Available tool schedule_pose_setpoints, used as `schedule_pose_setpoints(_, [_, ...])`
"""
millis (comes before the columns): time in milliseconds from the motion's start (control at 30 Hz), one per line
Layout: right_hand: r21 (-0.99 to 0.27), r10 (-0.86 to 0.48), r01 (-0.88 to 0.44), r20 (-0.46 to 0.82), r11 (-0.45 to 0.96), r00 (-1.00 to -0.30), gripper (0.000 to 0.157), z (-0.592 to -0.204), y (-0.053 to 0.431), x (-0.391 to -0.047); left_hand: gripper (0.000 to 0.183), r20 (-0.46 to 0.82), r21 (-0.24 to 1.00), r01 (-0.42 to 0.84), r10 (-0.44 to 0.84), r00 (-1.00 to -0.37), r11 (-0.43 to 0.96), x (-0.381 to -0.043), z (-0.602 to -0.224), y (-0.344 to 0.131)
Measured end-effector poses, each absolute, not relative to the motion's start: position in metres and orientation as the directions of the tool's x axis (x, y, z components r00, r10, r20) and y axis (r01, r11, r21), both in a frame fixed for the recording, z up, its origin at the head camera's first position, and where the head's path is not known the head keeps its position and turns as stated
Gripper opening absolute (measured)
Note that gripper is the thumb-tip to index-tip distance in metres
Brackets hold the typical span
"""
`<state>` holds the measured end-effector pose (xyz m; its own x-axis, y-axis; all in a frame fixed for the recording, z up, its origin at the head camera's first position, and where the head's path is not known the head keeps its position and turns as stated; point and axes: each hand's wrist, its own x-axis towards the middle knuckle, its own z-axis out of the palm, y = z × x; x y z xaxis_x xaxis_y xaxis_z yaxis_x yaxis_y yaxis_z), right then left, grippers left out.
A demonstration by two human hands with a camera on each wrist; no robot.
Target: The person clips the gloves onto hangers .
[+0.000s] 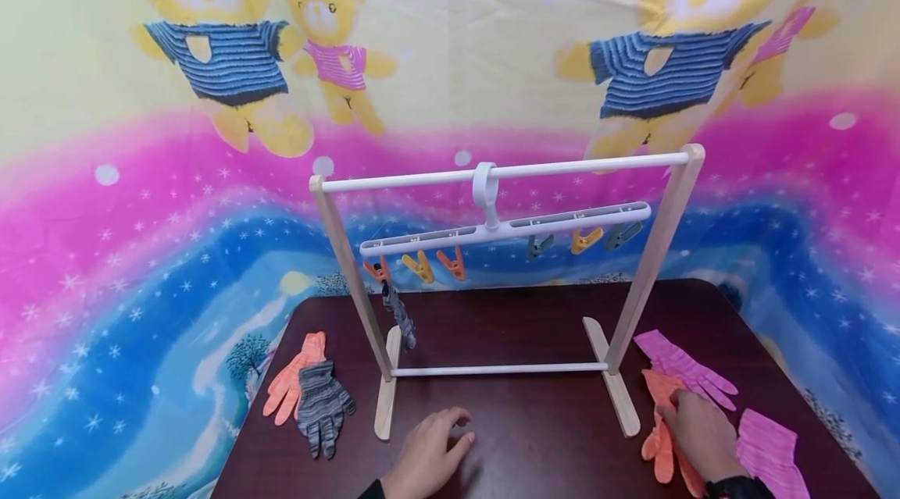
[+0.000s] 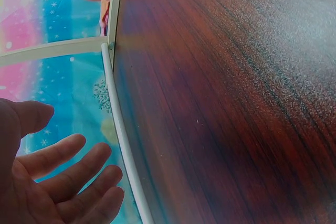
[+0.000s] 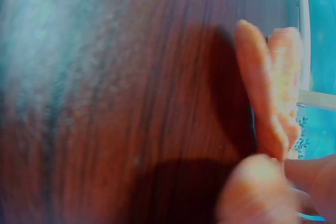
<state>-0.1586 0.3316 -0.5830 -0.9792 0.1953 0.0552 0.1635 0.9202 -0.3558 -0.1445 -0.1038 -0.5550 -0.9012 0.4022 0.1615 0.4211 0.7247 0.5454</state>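
My right hand [image 1: 699,434] pinches an orange knit glove [image 1: 658,452] at the right of the table; in the right wrist view the glove [image 3: 260,77] stands out beyond the thumb, fingers pointing away. A pink glove [image 1: 685,366] lies just behind it and another pink glove [image 1: 771,448] beside my wrist. My left hand [image 1: 430,454] holds nothing, its fingers loosely bent over the table in front of the rack. On the white clip hanger [image 1: 506,229], an orange clip [image 1: 377,271] at the left end holds a dark grey striped glove [image 1: 399,317], seen edge-on.
A wooden rack with a white top rod [image 1: 591,167] and a low white bar [image 1: 499,369] carries the hanger. Yellow clips [image 1: 418,267], another orange clip [image 1: 452,263] and dark clips [image 1: 540,247] hang bare. An orange glove [image 1: 284,386] and a grey striped glove [image 1: 323,409] overlap at left.
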Motion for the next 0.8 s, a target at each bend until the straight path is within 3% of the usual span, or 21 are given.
schedule_pose_setpoints(200, [-0.365,0.183,0.164,0.019,0.916,-0.983,0.015,-0.5789,0.3316,-0.1593,0.032,0.172,0.54,0.426,0.4,-0.9,0.726,-0.1435,-0.555,-0.1045])
schedule_pose_setpoints(433, [-0.399,0.199,0.201,-0.046,0.895,-0.979,0.024,-0.5778,0.3321,-0.159,0.036,0.119,0.561,0.39,0.394,-0.911,0.731,-0.1448,-0.554,-0.1046])
schedule_pose_setpoints(800, [-0.398,0.148,0.08,0.144,0.914,-0.978,0.028,-0.5749,0.3332,-0.1557,0.03,0.132,0.553,0.391,0.387,-0.913,0.736,-0.1445,-0.5525,-0.1051])
